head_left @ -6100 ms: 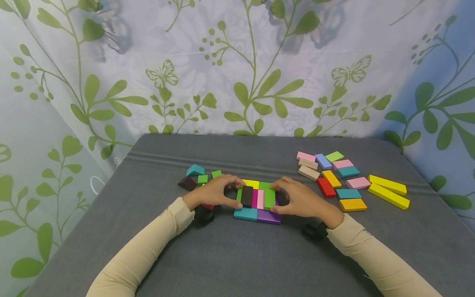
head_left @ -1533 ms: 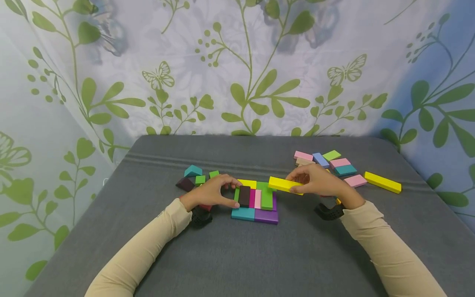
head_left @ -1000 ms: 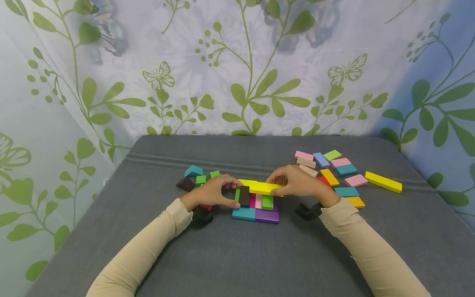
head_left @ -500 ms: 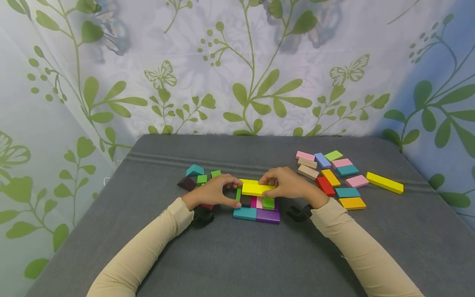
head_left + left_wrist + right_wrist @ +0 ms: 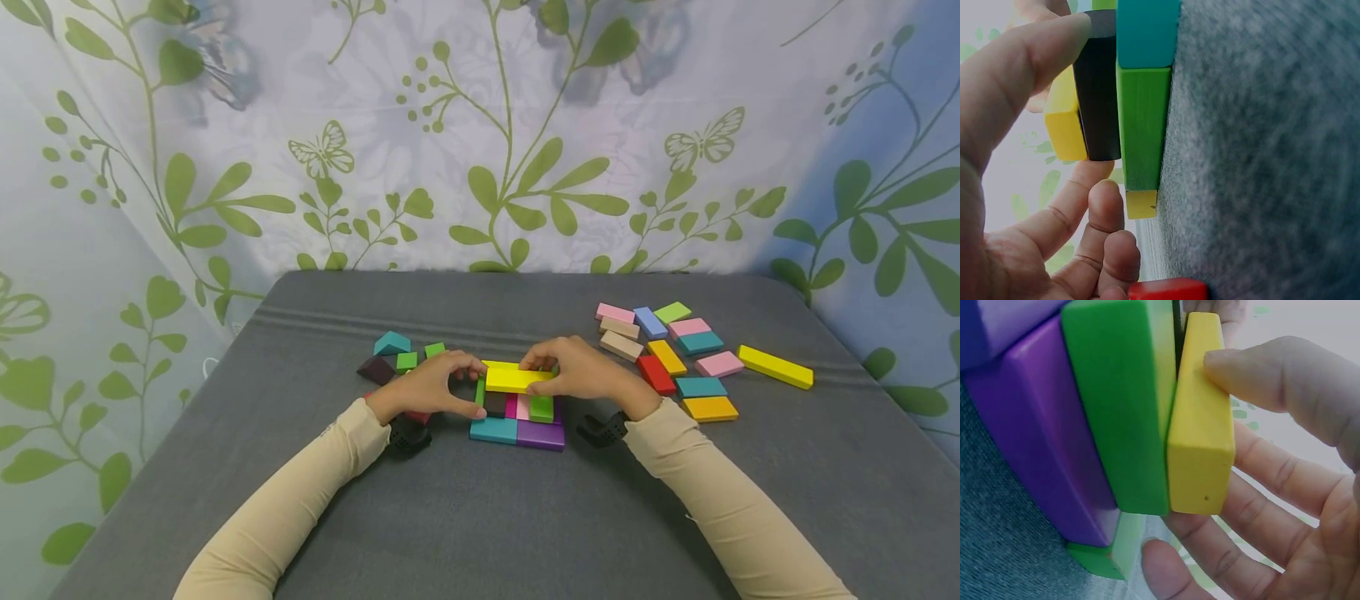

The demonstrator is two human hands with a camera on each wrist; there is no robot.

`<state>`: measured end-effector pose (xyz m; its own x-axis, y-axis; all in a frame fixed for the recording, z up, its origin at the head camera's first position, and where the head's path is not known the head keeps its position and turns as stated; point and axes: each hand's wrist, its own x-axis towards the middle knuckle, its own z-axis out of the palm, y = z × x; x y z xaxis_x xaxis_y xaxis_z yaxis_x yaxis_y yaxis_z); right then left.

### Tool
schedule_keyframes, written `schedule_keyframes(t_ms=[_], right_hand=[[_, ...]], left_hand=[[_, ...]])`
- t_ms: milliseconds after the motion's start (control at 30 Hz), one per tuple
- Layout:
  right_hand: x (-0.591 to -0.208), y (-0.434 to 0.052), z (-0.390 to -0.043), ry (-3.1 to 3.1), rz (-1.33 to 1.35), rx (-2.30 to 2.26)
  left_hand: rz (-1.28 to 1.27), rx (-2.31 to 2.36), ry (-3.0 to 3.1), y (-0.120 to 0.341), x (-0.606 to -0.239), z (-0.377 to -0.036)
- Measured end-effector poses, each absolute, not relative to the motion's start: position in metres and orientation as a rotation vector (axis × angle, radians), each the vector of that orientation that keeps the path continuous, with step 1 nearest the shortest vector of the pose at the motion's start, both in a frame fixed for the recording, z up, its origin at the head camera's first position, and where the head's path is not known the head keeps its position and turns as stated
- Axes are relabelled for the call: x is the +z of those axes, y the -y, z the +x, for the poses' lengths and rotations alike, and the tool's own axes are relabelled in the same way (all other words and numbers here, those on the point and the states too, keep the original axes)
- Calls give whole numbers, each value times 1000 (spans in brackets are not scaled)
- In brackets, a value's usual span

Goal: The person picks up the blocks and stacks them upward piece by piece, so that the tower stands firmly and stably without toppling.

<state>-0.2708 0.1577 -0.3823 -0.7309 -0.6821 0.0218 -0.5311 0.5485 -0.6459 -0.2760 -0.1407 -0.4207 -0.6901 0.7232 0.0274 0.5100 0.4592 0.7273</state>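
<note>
A yellow block [image 5: 510, 381] lies across the top of a low block structure in the head view, bridging a dark brown block [image 5: 1101, 94] and a green block [image 5: 1116, 394]. My right hand [image 5: 583, 375] holds the yellow block's right part, thumb on its near face and fingers behind. With my left hand [image 5: 429, 386] I pinch the dark brown block between thumb and fingertip, at its two ends. Below, the bottom layer shows a teal block [image 5: 493, 430] and a purple block [image 5: 540, 436] along the near side, with magenta and pink blocks partly covered between.
Right of the structure, several loose blocks lie on the grey cloth, including a red block [image 5: 656, 376], an orange block [image 5: 710, 409] and a long yellow block [image 5: 776, 367]. Left of it are a teal arch-like block [image 5: 392, 343], a dark triangular block [image 5: 377, 370] and small green cubes [image 5: 407, 362].
My right hand has let go of the green block, taken one of two yellow blocks from the right, and moved it left onto the structure. My left hand has stayed in place.
</note>
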Motion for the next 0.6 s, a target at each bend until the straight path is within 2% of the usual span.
schedule_keyframes(t_ms=[600], right_hand=[[-379, -160, -268, -2570, -995, -890]], left_hand=[[1058, 1068, -2421, 140, -420, -276]])
